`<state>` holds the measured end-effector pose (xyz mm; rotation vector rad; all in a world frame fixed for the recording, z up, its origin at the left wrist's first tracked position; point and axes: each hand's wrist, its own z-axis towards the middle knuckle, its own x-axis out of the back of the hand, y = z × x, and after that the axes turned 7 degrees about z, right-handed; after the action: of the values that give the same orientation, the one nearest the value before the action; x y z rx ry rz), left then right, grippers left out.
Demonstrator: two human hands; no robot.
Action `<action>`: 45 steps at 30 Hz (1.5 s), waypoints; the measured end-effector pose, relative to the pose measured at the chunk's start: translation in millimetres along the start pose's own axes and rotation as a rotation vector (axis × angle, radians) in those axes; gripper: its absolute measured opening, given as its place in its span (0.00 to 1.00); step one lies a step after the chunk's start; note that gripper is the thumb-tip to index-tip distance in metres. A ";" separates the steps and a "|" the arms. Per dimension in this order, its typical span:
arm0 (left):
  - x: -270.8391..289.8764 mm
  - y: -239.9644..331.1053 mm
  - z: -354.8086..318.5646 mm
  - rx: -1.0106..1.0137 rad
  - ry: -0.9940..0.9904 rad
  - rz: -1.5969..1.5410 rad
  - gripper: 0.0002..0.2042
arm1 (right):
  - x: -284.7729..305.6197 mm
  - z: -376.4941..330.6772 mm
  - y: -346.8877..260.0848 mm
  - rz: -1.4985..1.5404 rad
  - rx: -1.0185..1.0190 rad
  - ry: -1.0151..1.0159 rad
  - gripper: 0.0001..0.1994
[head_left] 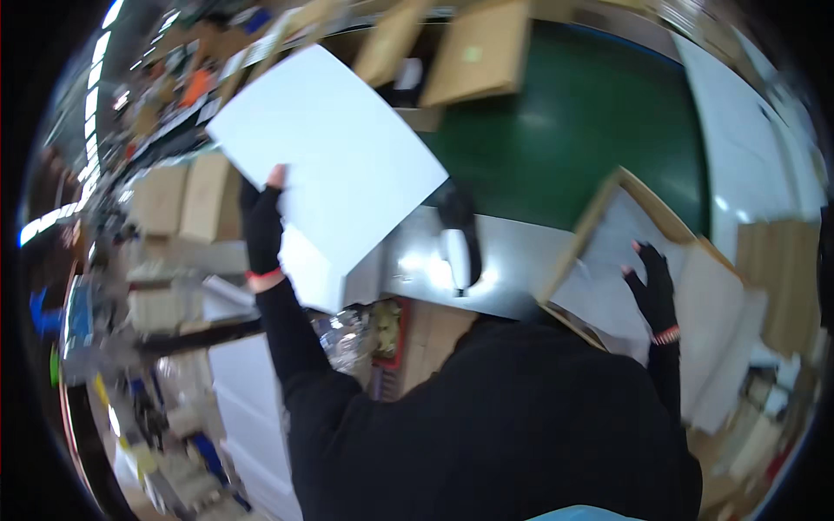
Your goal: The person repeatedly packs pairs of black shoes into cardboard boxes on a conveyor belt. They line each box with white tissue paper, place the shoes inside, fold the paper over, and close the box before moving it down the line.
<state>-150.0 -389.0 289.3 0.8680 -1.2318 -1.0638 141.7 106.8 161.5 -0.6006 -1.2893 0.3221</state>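
The left hand (261,221), in a dark fingerless glove, grips the near-left edge of a large white sheet (334,148) raised above the grey worktop (512,260). To the right, the right hand (653,286) lies spread wide, fingers flat on white sheets inside an open cardboard box (608,204).

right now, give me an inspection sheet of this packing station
surface: green conveyor belt behind a shiny metal ledge
job's things: large white sheet raised; open cardboard box with white lining
clutter: flat cardboard boxes above the belt, stacked cartons at left
grippers: left hand grips the sheet's edge; right hand spread open inside the box
cables: nothing seen
surroundings: blurred shelves and ceiling lights at left
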 end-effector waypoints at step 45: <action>-231.1 -89.0 7.3 0.170 -1.437 0.087 0.36 | 18.1 -144.9 176.6 -0.393 -0.693 0.706 0.17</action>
<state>-173.6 -194.6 137.6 0.0134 -2.5137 -1.5594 303.8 224.8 50.5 -0.9123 -0.7714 -0.6485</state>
